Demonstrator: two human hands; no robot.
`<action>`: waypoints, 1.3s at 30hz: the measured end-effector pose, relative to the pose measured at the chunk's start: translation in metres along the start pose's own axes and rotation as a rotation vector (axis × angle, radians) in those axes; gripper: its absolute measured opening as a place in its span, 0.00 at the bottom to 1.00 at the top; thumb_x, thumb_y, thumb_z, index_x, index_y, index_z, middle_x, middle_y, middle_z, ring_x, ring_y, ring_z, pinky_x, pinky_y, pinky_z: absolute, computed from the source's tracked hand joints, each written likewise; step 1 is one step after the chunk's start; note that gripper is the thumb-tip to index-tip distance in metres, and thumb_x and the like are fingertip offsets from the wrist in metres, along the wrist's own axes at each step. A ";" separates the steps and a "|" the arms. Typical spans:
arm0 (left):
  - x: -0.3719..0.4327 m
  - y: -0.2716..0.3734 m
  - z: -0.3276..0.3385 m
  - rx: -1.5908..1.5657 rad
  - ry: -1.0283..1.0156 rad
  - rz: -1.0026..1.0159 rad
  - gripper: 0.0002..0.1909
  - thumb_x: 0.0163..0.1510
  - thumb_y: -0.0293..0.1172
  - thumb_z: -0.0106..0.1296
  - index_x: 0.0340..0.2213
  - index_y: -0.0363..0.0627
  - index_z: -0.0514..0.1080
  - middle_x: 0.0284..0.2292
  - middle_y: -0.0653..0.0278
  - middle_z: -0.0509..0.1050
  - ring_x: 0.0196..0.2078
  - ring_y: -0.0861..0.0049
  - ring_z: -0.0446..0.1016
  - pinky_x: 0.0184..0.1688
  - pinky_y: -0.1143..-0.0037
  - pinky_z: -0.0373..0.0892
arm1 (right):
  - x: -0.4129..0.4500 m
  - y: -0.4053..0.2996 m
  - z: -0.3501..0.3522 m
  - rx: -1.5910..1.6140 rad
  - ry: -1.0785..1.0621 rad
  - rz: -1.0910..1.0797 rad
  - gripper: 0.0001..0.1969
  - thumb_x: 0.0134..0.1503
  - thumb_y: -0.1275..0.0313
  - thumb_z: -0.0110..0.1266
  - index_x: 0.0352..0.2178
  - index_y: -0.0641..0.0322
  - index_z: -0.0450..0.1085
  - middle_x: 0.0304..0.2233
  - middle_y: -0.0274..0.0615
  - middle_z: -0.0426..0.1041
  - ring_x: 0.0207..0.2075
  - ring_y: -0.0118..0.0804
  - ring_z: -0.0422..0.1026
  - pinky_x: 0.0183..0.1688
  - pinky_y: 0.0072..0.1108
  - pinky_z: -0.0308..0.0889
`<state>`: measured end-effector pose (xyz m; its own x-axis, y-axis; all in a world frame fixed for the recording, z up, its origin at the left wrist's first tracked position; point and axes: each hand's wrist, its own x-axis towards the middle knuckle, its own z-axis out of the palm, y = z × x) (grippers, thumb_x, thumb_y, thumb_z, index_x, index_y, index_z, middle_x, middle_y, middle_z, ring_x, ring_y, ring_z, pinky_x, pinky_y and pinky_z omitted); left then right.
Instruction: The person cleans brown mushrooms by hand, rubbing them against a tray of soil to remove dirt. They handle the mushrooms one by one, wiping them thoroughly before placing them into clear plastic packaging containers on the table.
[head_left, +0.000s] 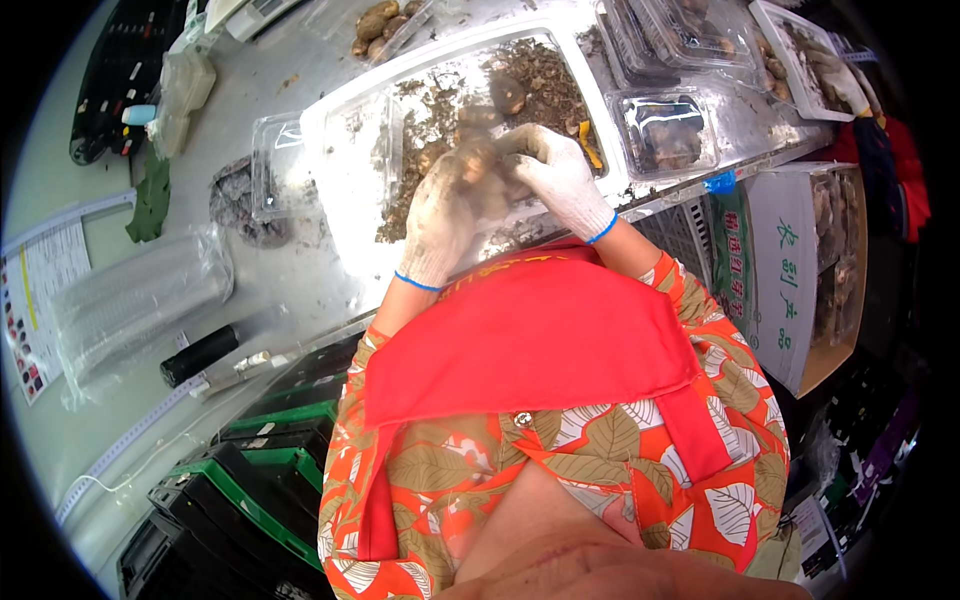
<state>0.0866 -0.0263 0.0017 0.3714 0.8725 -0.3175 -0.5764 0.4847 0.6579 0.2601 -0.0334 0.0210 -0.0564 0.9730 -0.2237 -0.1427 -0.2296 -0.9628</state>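
Note:
My left hand (441, 208), in a white knit glove with a blue cuff edge, is closed around a brown root tuber (474, 163), which looks like a taro. Motion blur hides its outline. From the other side, my right hand (553, 171), gloved alike, bends its thumb and fingers onto the same tuber. Both hands are over a white tray (615, 146) at its near side. Inside the tray, another tuber (507, 95) rests beside brown peel scraps (536, 67). A yellow strip-like object (589, 145) lies by the right wall. Left in the tray is a clear plastic container (360, 150).
Clear clamshell packs (664, 135) of tubers stand right of the tray. A lidless clear box (281, 169) and a grey cloth (236, 199) lie left. Beyond are loose tubers (379, 28). A carton (787, 262) of packs stands below right; another person's gloved hand (840, 79) is far right.

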 end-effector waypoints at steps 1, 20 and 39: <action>0.000 -0.001 -0.001 -0.011 0.001 -0.009 0.20 0.63 0.46 0.41 0.39 0.39 0.68 0.32 0.57 0.74 0.35 0.66 0.74 0.40 0.67 0.73 | 0.000 0.000 0.000 0.010 -0.008 0.009 0.13 0.52 0.76 0.50 0.39 0.71 0.70 0.29 0.39 0.74 0.27 0.24 0.71 0.30 0.17 0.69; -0.007 0.012 0.018 -0.412 -0.224 -0.234 0.26 0.64 0.50 0.34 0.52 0.39 0.62 0.41 0.52 0.73 0.40 0.61 0.75 0.43 0.63 0.72 | 0.002 -0.008 -0.005 -0.144 -0.066 -0.086 0.18 0.51 0.73 0.50 0.43 0.69 0.72 0.35 0.43 0.76 0.35 0.27 0.74 0.39 0.19 0.70; -0.016 0.023 0.023 1.207 0.014 0.133 0.26 0.54 0.41 0.49 0.52 0.42 0.67 0.37 0.55 0.77 0.38 0.74 0.76 0.42 0.75 0.70 | 0.003 0.002 -0.008 -0.242 -0.135 -0.071 0.16 0.46 0.75 0.54 0.39 0.71 0.73 0.32 0.46 0.77 0.32 0.30 0.76 0.36 0.21 0.71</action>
<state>0.0841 -0.0306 0.0371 0.3488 0.9153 -0.2015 0.4419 0.0290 0.8966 0.2679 -0.0307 0.0173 -0.1879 0.9710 -0.1475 0.0881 -0.1329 -0.9872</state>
